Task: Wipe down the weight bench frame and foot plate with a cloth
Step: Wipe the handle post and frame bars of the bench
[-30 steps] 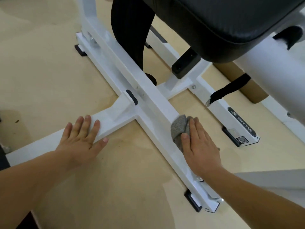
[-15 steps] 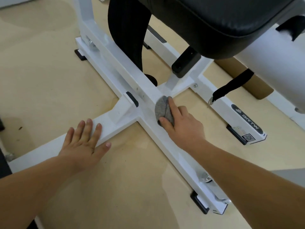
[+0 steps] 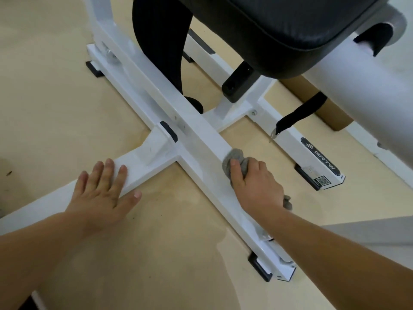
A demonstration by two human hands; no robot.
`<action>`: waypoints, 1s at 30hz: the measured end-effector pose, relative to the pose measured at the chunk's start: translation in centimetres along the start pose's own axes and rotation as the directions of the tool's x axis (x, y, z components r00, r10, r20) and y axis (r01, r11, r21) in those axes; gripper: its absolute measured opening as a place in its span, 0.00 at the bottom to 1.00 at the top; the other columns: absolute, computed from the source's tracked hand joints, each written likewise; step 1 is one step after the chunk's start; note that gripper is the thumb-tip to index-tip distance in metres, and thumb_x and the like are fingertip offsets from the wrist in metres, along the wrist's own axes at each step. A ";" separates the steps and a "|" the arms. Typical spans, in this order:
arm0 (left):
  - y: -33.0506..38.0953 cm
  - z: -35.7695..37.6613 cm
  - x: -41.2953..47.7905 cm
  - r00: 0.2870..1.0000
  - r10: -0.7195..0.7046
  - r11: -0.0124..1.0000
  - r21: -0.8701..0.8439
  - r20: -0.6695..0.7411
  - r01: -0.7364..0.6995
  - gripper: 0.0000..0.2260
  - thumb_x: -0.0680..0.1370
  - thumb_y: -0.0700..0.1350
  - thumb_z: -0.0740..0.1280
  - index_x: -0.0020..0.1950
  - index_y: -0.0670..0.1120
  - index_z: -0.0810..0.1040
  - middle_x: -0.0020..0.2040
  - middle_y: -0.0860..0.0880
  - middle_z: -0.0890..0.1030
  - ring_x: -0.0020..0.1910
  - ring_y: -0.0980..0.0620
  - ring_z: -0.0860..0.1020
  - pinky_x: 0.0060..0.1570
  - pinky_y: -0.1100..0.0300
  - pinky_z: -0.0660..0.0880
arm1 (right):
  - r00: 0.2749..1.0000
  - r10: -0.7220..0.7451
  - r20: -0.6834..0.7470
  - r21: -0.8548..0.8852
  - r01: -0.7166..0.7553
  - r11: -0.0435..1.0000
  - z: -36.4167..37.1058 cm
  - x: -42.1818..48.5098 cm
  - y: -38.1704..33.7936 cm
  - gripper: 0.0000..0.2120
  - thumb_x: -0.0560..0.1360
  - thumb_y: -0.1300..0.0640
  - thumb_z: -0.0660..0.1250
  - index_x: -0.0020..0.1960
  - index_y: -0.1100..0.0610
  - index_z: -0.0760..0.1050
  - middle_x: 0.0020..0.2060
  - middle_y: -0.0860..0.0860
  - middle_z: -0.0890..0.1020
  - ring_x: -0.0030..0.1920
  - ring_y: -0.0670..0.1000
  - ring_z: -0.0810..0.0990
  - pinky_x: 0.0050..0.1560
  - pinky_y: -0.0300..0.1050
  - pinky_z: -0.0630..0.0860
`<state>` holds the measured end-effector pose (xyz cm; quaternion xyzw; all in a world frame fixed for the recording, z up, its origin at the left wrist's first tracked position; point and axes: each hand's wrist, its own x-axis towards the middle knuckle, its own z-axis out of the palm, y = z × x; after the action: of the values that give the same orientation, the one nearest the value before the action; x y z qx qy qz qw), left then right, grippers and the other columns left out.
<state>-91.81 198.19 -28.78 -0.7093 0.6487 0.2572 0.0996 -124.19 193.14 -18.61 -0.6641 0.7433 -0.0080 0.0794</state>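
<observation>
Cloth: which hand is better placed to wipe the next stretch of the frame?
Right. The right hand grips the cloth on the frame; the left hand lies flat on the side bar, empty.

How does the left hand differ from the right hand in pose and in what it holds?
The left hand lies flat with straight, spread fingers; the right hand is curled. The left hand holds nothing; the right hand grips a grey cloth. Both are on bars of the white bench frame.

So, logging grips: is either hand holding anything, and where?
The right hand grips the bunched grey cloth around its middle. The left hand lies flat on the frame, holding nothing.
</observation>
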 end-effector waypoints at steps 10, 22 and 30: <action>0.0 -0.5 -0.1 1.000 -0.010 1.000 0.019 0.030 0.010 0.59 0.53 0.80 0.18 0.81 0.56 0.30 0.81 0.48 0.27 0.79 0.48 0.27 0.78 0.47 0.30 | 0.933 -0.360 0.002 -0.155 0.355 0.922 1.1 -1.1 1.4 0.31 0.84 0.38 0.38 0.84 0.48 0.43 0.83 0.47 0.45 0.82 0.50 0.49 0.81 0.49 0.53; 0.0 -0.4 -0.2 0.999 0.022 1.000 0.007 0.047 -0.023 0.47 0.66 0.80 0.30 0.78 0.56 0.25 0.79 0.48 0.23 0.77 0.49 0.23 0.77 0.46 0.28 | 0.880 -0.475 0.000 -0.011 0.475 0.880 7.9 -5.2 -2.2 0.34 0.85 0.37 0.40 0.82 0.58 0.56 0.81 0.52 0.56 0.82 0.51 0.54 0.80 0.51 0.59; -0.6 0.3 0.3 0.999 0.034 0.999 0.033 0.028 -0.035 0.46 0.70 0.78 0.38 0.78 0.56 0.23 0.77 0.48 0.20 0.75 0.48 0.20 0.77 0.45 0.27 | 0.939 -0.314 0.139 -0.091 0.328 0.940 12.1 1.6 -4.6 0.36 0.85 0.38 0.45 0.83 0.56 0.38 0.83 0.54 0.44 0.83 0.55 0.42 0.80 0.49 0.37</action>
<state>-91.27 198.15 -29.34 -0.6927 0.6636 0.2576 0.1159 -118.23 192.16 -30.17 -0.7792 0.6179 0.0622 0.0849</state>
